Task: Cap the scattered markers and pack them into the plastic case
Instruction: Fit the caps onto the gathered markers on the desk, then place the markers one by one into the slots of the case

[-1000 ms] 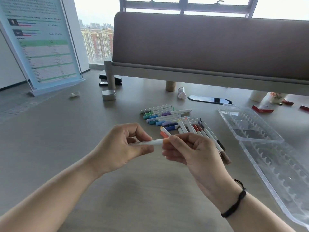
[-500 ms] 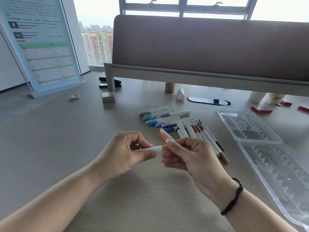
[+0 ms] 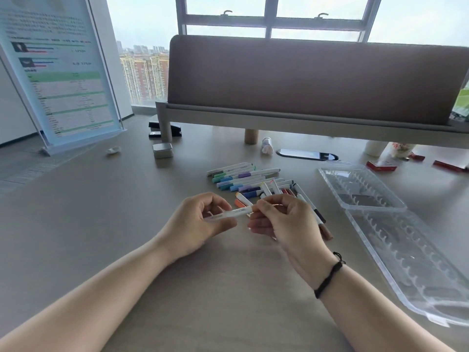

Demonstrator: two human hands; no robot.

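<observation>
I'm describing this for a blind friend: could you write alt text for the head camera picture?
Two bare hands hold one white marker level above a desk: the left hand grips the barrel, the right hand pinches its other end. Behind them lies a pile of coloured markers, and to the right an open, clear plastic case.

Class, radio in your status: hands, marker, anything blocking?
Left hand, right hand both gripping one white marker. Case open, empty. Nothing blocking.

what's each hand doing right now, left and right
Left hand: holding the barrel of a white marker.
Right hand: fingers pinching the same marker's other end, where its cap sits.
</observation>
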